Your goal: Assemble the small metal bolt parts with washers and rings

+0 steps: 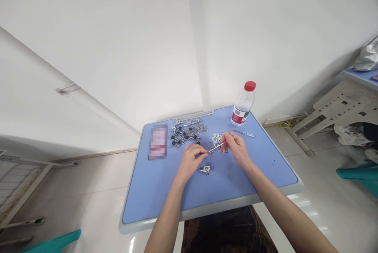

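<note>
My right hand [235,148] is closed around a slim screwdriver [216,147], whose metal shaft slants down to the left. At its tip, the fingers of my left hand [192,159] are pinched together; whatever they hold is too small to make out. Below the hands, a small metal valve-like part [206,170] with a pale flange lies on the blue table [159,190]. Small dark screws or balls [213,151] are scattered under the screwdriver. Beyond my right fingers sits a pile of pale flat gaskets [216,138], partly covered by the hand.
Several metal parts with black round knobs [183,134] form a heap at the back left. Beside them lies a blurred pinkish, phone-shaped item [158,142]. A red-capped bottle [242,105] stands at the back right, near a thin clear-handled tool [244,133]. A wall borders the table's back.
</note>
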`<act>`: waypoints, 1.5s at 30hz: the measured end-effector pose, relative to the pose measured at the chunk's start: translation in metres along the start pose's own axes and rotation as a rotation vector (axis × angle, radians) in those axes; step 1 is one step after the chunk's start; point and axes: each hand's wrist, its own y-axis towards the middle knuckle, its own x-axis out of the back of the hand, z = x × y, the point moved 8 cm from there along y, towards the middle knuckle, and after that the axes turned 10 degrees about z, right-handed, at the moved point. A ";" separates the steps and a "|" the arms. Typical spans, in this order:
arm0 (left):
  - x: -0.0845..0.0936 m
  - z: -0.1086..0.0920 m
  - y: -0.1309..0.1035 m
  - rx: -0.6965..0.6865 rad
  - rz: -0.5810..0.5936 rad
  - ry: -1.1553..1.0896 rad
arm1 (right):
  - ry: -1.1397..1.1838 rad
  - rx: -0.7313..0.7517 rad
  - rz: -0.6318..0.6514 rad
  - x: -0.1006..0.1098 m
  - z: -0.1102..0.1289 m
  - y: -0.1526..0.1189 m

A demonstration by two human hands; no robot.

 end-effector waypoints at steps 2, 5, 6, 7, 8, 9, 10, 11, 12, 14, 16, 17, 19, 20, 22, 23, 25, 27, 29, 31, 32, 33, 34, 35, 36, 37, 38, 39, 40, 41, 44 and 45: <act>0.000 0.000 0.000 0.000 0.001 0.017 | -0.050 0.027 0.019 -0.001 0.003 -0.002; 0.001 0.000 -0.002 -0.001 -0.004 0.067 | -0.190 0.092 0.114 -0.009 0.009 -0.007; 0.001 0.000 -0.002 -0.001 -0.007 0.087 | -0.239 0.109 0.156 -0.012 0.010 -0.008; 0.001 0.000 -0.002 -0.002 -0.010 0.105 | -0.277 0.120 0.195 -0.015 0.010 -0.010; 0.002 -0.001 -0.003 -0.002 -0.013 0.118 | -0.297 0.126 0.223 -0.018 0.009 -0.011; 0.002 -0.001 -0.003 -0.002 -0.014 0.124 | -0.296 0.131 0.234 -0.019 0.009 -0.011; 0.002 -0.002 -0.003 -0.001 -0.016 0.123 | -0.281 0.135 0.232 -0.019 0.008 -0.011; 0.002 -0.002 -0.003 0.002 -0.019 0.118 | -0.255 0.139 0.219 -0.018 0.007 -0.011; 0.003 -0.003 -0.004 0.006 -0.023 0.111 | -0.222 0.142 0.198 -0.016 0.007 -0.010; 0.003 -0.004 -0.003 0.018 -0.031 0.096 | -0.160 0.143 0.156 -0.014 0.008 -0.009; 0.003 -0.004 -0.003 0.028 -0.033 0.080 | -0.112 0.134 0.126 -0.012 0.008 -0.009; 0.003 -0.004 -0.003 0.030 -0.033 0.073 | -0.092 0.129 0.115 -0.011 0.008 -0.008; 0.004 -0.003 -0.003 0.024 -0.039 0.056 | -0.065 0.123 0.099 -0.010 0.009 -0.008; 0.006 -0.002 -0.004 0.020 -0.052 0.046 | -0.053 0.121 0.092 -0.010 0.009 -0.008; 0.012 0.000 -0.007 0.009 -0.095 0.025 | -0.036 0.124 0.079 -0.008 0.010 -0.007; 0.017 0.001 -0.010 0.005 -0.121 0.015 | -0.034 0.126 0.070 -0.007 0.011 -0.007; 0.024 0.002 -0.019 -0.003 -0.160 0.007 | -0.043 0.133 0.050 -0.004 0.013 -0.006; 0.025 0.001 -0.029 0.002 -0.159 0.016 | -0.055 0.138 0.033 -0.002 0.015 -0.006; 0.018 -0.001 -0.038 0.017 -0.094 0.029 | -0.053 0.142 0.027 0.000 0.017 -0.007; 0.007 -0.002 -0.046 0.036 -0.015 0.044 | -0.049 0.144 0.029 -0.001 0.018 -0.007; 0.003 -0.003 -0.049 0.044 0.011 0.055 | -0.050 0.143 0.031 -0.001 0.018 -0.008; -0.001 -0.004 -0.051 0.050 0.031 0.069 | -0.053 0.141 0.032 -0.001 0.018 -0.008; -0.004 -0.004 -0.053 0.056 0.044 0.085 | -0.057 0.140 0.032 -0.002 0.018 -0.008; -0.007 -0.005 -0.054 0.061 0.053 0.102 | -0.059 0.140 0.030 -0.002 0.018 -0.008; -0.008 -0.005 -0.054 0.065 0.062 0.118 | -0.060 0.141 0.027 -0.001 0.019 -0.008; -0.010 -0.005 -0.054 0.071 0.070 0.132 | -0.060 0.143 0.024 -0.001 0.019 -0.008; -0.011 -0.005 -0.054 0.076 0.080 0.144 | -0.058 0.145 0.023 -0.001 0.019 -0.008; -0.012 -0.004 -0.053 0.083 0.091 0.154 | -0.055 0.147 0.022 -0.001 0.019 -0.008; -0.013 -0.004 -0.053 0.090 0.101 0.163 | -0.050 0.147 0.024 -0.001 0.019 -0.008; -0.014 -0.004 -0.052 0.097 0.111 0.172 | -0.047 0.146 0.028 -0.001 0.019 -0.008; -0.018 -0.004 -0.051 0.105 0.130 0.194 | -0.045 0.141 0.036 -0.002 0.018 -0.009; -0.019 -0.005 -0.051 0.101 0.131 0.201 | -0.044 0.140 0.039 -0.002 0.018 -0.009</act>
